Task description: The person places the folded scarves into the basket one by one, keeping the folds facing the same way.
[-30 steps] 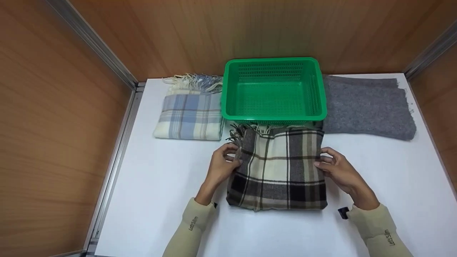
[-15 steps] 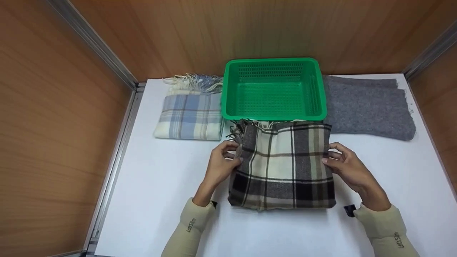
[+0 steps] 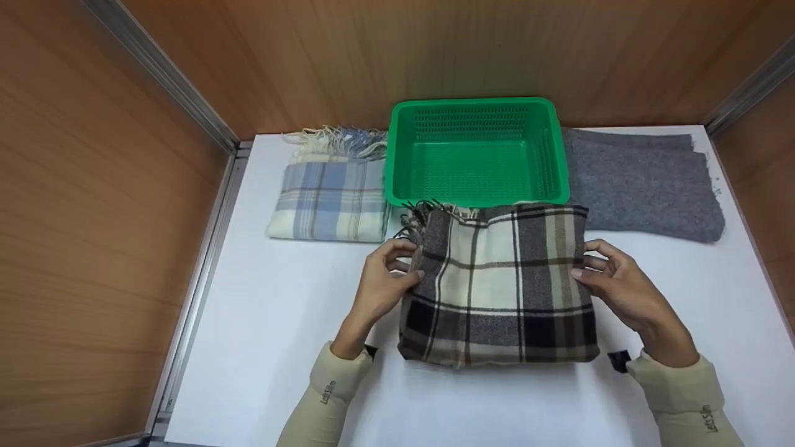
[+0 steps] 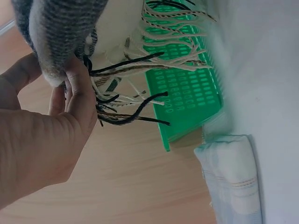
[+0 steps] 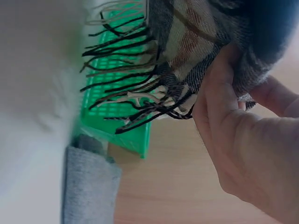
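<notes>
A folded plaid scarf (image 3: 490, 285) in black, brown, grey and cream is held up between both hands, just in front of the green basket. My left hand (image 3: 383, 279) pinches its left edge, thumb on the near face and fingers behind. On the opposite edge my right hand (image 3: 624, 288) pinches the cloth the same way. Dark and cream fringe (image 4: 135, 105) hangs from the scarf in the left wrist view, with the green basket (image 4: 187, 88) beyond it. In the right wrist view the fringe (image 5: 126, 79) also overlaps the basket. The scarf's upper edge covers part of the basket's front in the head view.
The green basket (image 3: 402, 155) stands against the back wooden wall (image 3: 484, 49) with nothing in it. To its left lies a folded blue and cream plaid scarf (image 3: 329, 202) with fringe. A folded grey cloth (image 3: 646, 186) lies to its right. All rest on a white table (image 3: 279, 298).
Both hands have raised the plaid scarf toward the camera and the basket. The right hand has moved to the right, and the scarf's right side has shifted with it. The basket stays put.
</notes>
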A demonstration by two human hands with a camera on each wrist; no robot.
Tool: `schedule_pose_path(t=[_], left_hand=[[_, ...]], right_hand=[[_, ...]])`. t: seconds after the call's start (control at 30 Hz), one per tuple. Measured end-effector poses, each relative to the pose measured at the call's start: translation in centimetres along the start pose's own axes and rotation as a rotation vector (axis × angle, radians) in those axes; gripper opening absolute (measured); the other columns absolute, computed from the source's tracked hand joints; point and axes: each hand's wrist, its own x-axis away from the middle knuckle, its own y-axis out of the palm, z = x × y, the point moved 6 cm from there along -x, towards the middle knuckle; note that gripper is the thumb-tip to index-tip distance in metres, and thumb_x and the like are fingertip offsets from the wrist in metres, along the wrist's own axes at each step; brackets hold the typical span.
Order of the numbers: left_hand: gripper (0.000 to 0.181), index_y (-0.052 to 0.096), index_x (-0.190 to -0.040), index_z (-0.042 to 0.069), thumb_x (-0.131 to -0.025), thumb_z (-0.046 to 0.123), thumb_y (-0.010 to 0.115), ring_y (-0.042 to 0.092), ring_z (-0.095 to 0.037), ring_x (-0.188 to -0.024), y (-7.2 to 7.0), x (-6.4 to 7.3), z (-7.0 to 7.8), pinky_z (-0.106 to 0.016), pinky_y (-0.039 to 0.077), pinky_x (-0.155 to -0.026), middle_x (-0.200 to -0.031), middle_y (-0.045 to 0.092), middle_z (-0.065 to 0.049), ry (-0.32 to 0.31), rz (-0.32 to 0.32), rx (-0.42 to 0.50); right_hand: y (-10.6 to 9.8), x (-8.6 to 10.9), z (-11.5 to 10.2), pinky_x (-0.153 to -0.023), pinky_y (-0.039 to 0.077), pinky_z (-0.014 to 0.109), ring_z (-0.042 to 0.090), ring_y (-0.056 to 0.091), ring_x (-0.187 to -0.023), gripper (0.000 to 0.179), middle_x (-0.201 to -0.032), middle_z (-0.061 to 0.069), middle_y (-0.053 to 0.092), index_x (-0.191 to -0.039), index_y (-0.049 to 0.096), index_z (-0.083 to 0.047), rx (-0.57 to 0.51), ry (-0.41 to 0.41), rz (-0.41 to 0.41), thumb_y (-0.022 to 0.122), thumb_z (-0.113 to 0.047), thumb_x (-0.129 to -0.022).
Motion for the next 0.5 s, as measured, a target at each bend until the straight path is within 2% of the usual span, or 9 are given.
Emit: schedule_pose_path(t=[0.27,0.5], left_hand=[[0.036,0.065,-0.125,-0.001,-0.09,-0.005,0.073,0.07,-0.025,-0.095,-0.3,-0.4,1.1,-0.031,0.058,-0.077,-0.127,0.069,-0.016,0.016,0.022,0.041],[0.038,0.065,-0.126,-0.001,-0.089,-0.005,0.072,0.069,-0.021,-0.094,-0.8,-1.6,2.3,-0.03,0.058,-0.073,-0.129,0.07,-0.016,0.058,0.051,0.09]], right_hand=[[-0.3,0.0,-1.9,-0.077,0.056,0.021,0.008,0.066,-0.091,0.029,-0.11,0.003,0.065,-0.122,0.058,-0.011,-0.026,-0.053,0.009,0.06,0.01,-0.102],[-0.9,-1.0,-3.7,-0.081,0.055,0.019,0.006,0.065,-0.095,0.03,-0.113,0.001,0.06,-0.122,0.052,-0.01,-0.042,-0.083,0.03,0.059,0.01,-0.102]])
